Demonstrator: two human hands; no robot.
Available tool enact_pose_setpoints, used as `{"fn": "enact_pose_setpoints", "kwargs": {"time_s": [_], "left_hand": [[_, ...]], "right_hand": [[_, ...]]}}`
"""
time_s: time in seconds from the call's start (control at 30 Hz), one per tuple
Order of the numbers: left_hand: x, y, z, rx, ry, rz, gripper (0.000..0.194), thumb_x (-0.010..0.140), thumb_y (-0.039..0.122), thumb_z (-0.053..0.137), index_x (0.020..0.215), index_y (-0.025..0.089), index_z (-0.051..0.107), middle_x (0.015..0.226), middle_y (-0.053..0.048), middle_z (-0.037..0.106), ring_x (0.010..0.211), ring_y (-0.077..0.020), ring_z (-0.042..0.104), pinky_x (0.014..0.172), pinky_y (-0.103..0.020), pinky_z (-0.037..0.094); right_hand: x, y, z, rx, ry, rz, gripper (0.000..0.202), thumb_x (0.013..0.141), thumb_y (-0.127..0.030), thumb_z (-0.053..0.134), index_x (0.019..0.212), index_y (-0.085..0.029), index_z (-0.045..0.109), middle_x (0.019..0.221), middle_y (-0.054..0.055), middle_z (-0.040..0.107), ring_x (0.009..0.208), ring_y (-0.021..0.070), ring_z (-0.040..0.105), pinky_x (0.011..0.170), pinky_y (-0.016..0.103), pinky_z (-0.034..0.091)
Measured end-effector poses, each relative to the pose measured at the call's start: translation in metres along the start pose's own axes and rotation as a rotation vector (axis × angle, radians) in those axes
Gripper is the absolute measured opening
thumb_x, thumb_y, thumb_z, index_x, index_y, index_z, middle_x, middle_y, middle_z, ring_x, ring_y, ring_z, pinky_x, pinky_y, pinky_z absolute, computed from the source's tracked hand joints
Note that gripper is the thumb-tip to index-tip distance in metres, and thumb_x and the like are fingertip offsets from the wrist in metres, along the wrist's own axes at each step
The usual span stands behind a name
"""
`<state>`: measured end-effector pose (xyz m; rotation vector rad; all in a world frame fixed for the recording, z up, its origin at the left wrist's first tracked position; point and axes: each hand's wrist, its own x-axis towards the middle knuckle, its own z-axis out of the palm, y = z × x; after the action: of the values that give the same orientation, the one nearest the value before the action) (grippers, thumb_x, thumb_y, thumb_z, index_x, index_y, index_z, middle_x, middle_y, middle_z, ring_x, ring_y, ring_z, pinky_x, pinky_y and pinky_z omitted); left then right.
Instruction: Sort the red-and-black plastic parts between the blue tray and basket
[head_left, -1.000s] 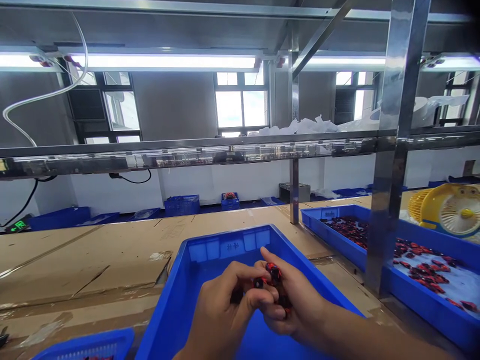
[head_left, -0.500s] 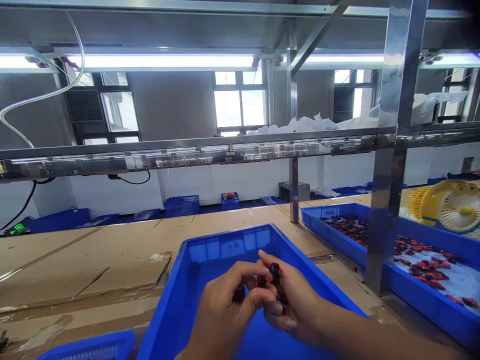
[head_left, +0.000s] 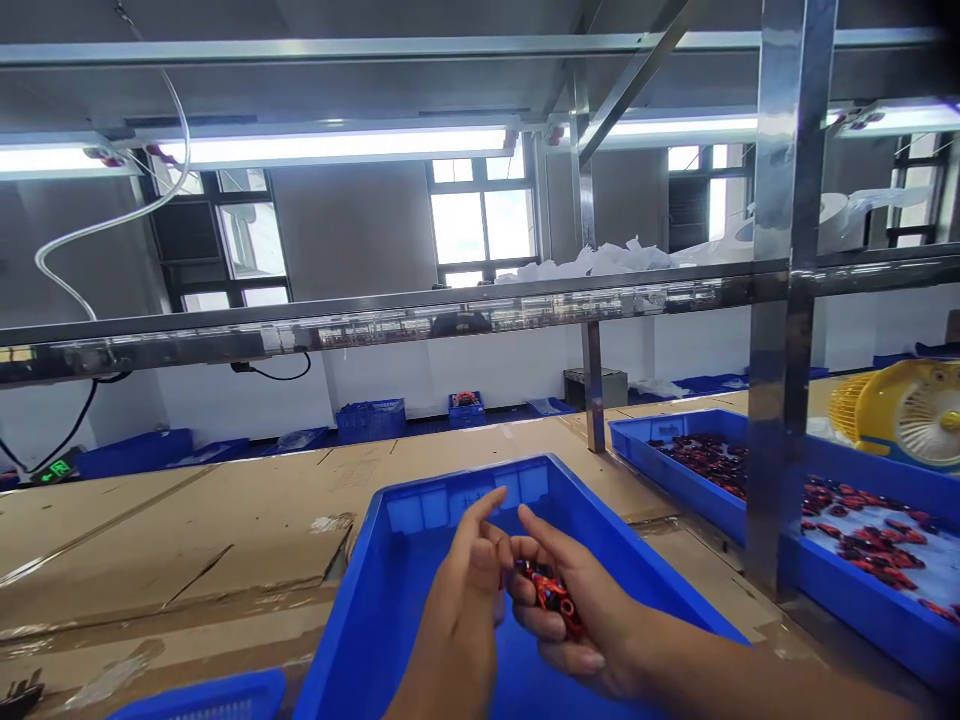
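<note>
Small red and black parts (head_left: pixel 553 598) lie in my right hand (head_left: pixel 589 610), its fingers curled round them above a deep blue tray (head_left: pixel 420 560). Close beside it on the left is my left hand (head_left: pixel 465 590), its index finger raised and its other fingers partly bent near the right hand's fingertips. Whether the left fingers hold a part is hidden. The visible floor of the tray under both hands is plain blue.
A second blue tray (head_left: pixel 697 510) with many red and black parts is at the right, behind a metal post (head_left: pixel 780 400). A yellow fan (head_left: pixel 911 412) stands beyond it. A blue basket's rim (head_left: pixel 217 695) shows at bottom left.
My left hand has drawn back slightly from the parts and its index finger has lifted. My right hand has turned, showing more of the red parts. The view has shifted slightly.
</note>
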<state>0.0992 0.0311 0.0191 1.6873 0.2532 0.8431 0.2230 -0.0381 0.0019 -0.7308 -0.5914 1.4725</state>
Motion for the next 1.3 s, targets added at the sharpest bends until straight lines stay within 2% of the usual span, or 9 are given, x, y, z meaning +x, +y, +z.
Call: {"fn": "enact_pose_setpoints", "kwargs": {"time_s": [0.17, 0.33, 0.57, 0.77, 0.9, 0.97, 1.03, 1.17, 1.3], "left_hand": [[0.001, 0.006, -0.007, -0.286, 0.098, -0.069, 0.074, 0.082, 0.078, 0.014, 0.140, 0.035, 0.032, 0.104, -0.004, 0.046, 0.042, -0.0010, 0.023, 0.038, -0.019, 0.014], [-0.002, 0.009, -0.004, -0.315, 0.020, -0.031, 0.083, 0.073, 0.086, 0.021, 0.140, 0.039, 0.031, 0.111, -0.005, 0.049, 0.042, 0.0003, 0.021, 0.038, -0.018, 0.011], [-0.001, 0.005, -0.006, -0.169, 0.098, -0.135, 0.071, 0.083, 0.077, 0.016, 0.130, 0.032, 0.043, 0.101, -0.003, 0.054, 0.035, 0.0000, 0.022, 0.034, -0.018, 0.011], [0.007, -0.005, -0.012, -0.286, 0.156, -0.198, 0.057, 0.088, 0.065, 0.029, 0.111, 0.019, 0.055, 0.083, 0.001, 0.049, 0.043, -0.0027, 0.027, 0.040, -0.018, 0.020], [0.015, -0.008, -0.012, -0.493, 0.216, -0.358, 0.033, 0.078, 0.021, 0.048, 0.108, 0.014, 0.056, 0.085, -0.002, 0.051, 0.053, -0.0077, 0.045, 0.046, -0.020, 0.038], [0.019, -0.010, -0.013, -0.535, 0.260, -0.423, 0.053, 0.061, -0.001, 0.047, 0.113, 0.011, 0.054, 0.085, -0.003, 0.055, 0.060, -0.0082, 0.052, 0.057, -0.022, 0.047], [0.022, -0.012, -0.014, -0.565, 0.272, -0.479, 0.062, 0.059, -0.010, 0.045, 0.118, 0.009, 0.051, 0.086, -0.005, 0.059, 0.065, -0.0086, 0.058, 0.067, -0.023, 0.052], [0.023, -0.011, -0.014, -0.633, 0.207, -0.534, 0.047, 0.080, -0.003, 0.055, 0.125, 0.009, 0.049, 0.101, -0.012, 0.064, 0.078, -0.0127, 0.067, 0.079, -0.026, 0.056], [0.021, -0.008, -0.011, -0.689, 0.159, -0.477, 0.041, 0.085, 0.008, 0.062, 0.125, 0.008, 0.051, 0.107, -0.014, 0.066, 0.094, -0.0180, 0.068, 0.088, -0.029, 0.055]], "right_hand": [[0.000, 0.007, 0.001, -0.391, 0.014, -0.280, 0.032, 0.084, -0.049, 0.064, 0.097, -0.020, 0.060, 0.053, -0.009, 0.044, 0.032, 0.0036, 0.030, 0.025, 0.013, 0.020], [-0.002, 0.012, 0.002, -0.783, 0.067, -0.457, 0.033, 0.080, -0.040, 0.072, 0.104, -0.018, 0.067, 0.058, -0.007, 0.046, 0.040, 0.0030, 0.038, 0.037, 0.016, 0.031], [-0.005, 0.006, 0.004, -0.232, -0.171, -0.179, 0.020, 0.088, -0.037, 0.062, 0.096, -0.019, 0.059, 0.049, -0.009, 0.043, 0.032, 0.0042, 0.028, 0.025, 0.013, 0.020], [-0.008, 0.000, 0.000, -0.035, -0.357, -0.049, 0.013, 0.088, -0.029, 0.061, 0.095, -0.018, 0.061, 0.053, -0.008, 0.044, 0.034, 0.0036, 0.028, 0.027, 0.012, 0.023], [-0.012, -0.004, 0.000, 0.058, -0.413, 0.008, 0.015, 0.087, -0.033, 0.057, 0.088, -0.018, 0.060, 0.056, -0.006, 0.045, 0.035, 0.0045, 0.029, 0.027, 0.014, 0.025], [-0.012, -0.006, -0.001, 0.078, -0.417, 0.041, 0.016, 0.086, -0.034, 0.057, 0.087, -0.018, 0.060, 0.057, -0.005, 0.046, 0.035, 0.0049, 0.031, 0.027, 0.014, 0.025], [-0.012, -0.008, -0.003, 0.089, -0.407, 0.067, 0.017, 0.086, -0.034, 0.057, 0.087, -0.018, 0.059, 0.058, -0.005, 0.046, 0.035, 0.0050, 0.031, 0.026, 0.014, 0.024], [-0.009, -0.011, -0.007, 0.093, -0.343, 0.052, 0.018, 0.089, -0.034, 0.054, 0.084, -0.017, 0.059, 0.056, -0.005, 0.043, 0.035, 0.0049, 0.029, 0.025, 0.013, 0.022], [-0.009, -0.015, -0.008, 0.099, -0.263, -0.002, 0.021, 0.090, -0.035, 0.052, 0.085, -0.016, 0.060, 0.056, -0.006, 0.042, 0.034, 0.0047, 0.027, 0.023, 0.014, 0.021]]}}
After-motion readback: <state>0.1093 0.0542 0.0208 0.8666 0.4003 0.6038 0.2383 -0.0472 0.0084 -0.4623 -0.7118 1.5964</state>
